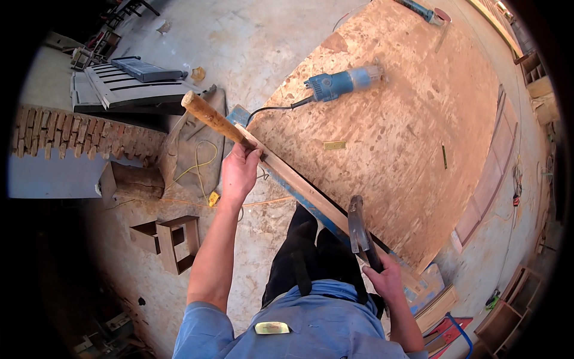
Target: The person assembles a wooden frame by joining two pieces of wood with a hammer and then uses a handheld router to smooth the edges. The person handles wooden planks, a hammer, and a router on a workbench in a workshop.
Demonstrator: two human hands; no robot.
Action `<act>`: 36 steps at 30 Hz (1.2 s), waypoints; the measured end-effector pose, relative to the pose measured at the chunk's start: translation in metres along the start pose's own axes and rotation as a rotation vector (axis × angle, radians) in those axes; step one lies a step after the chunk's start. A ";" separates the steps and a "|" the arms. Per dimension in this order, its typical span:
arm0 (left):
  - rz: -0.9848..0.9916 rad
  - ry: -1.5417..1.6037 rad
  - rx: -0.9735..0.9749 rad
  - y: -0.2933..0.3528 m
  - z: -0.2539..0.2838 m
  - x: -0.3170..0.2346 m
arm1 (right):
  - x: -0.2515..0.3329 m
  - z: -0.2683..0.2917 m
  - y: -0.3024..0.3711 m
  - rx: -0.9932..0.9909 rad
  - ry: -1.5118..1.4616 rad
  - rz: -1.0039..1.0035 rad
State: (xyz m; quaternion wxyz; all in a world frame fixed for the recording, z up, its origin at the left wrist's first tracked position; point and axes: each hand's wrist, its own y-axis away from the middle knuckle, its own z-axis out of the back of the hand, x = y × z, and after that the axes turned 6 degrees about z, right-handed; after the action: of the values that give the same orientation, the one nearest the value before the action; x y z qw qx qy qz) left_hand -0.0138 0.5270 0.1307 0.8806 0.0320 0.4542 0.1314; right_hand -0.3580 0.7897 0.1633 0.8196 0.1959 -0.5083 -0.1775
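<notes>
My left hand (239,173) is closed around the lower end of a wooden-handled chisel (206,113), its thick round handle slanting up to the left. The chisel's working end is mostly hidden by my fingers, close to a narrow wooden strip (305,191). That strip lies along the near edge of the worktable. In my right hand (385,278) is a claw hammer (359,224), gripped by its dark handle. The hammer's metal head is over the right part of the strip, apart from the chisel.
A blue power tool (338,85) with a black cord lies on the dusty worktable (406,143). Near it are a small yellowish plate (334,145), a dark pencil-like stick (444,155) and a blue grinder (421,11). Small wooden boxes (179,242) stand on the floor at left.
</notes>
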 end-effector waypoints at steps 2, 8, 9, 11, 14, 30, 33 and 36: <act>0.007 -0.007 0.006 0.000 0.000 -0.001 | -0.001 0.000 0.000 -0.001 0.009 -0.004; 0.032 -0.001 0.015 -0.002 -0.001 0.001 | -0.002 0.000 0.001 0.005 0.015 -0.035; 0.033 0.002 0.015 -0.003 -0.001 0.004 | -0.002 0.000 0.001 0.006 0.015 -0.031; 0.031 0.006 0.015 -0.003 -0.002 0.006 | -0.002 0.000 0.000 0.008 0.015 -0.025; 0.027 0.004 0.013 -0.002 -0.002 0.003 | 0.000 0.001 0.000 0.012 0.015 -0.027; 0.020 -0.025 0.004 -0.002 -0.001 0.002 | 0.001 0.001 -0.001 0.020 -0.015 -0.047; 0.027 -0.028 0.008 -0.001 -0.001 -0.002 | 0.001 0.001 -0.001 0.011 -0.013 -0.017; 0.026 -0.021 0.010 -0.002 -0.001 0.001 | 0.003 0.002 -0.001 0.007 -0.003 0.016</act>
State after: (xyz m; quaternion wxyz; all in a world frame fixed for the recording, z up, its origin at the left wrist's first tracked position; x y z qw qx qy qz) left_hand -0.0133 0.5251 0.1293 0.8834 0.0437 0.4450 0.1403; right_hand -0.3582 0.7865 0.1659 0.8197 0.1943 -0.5116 -0.1693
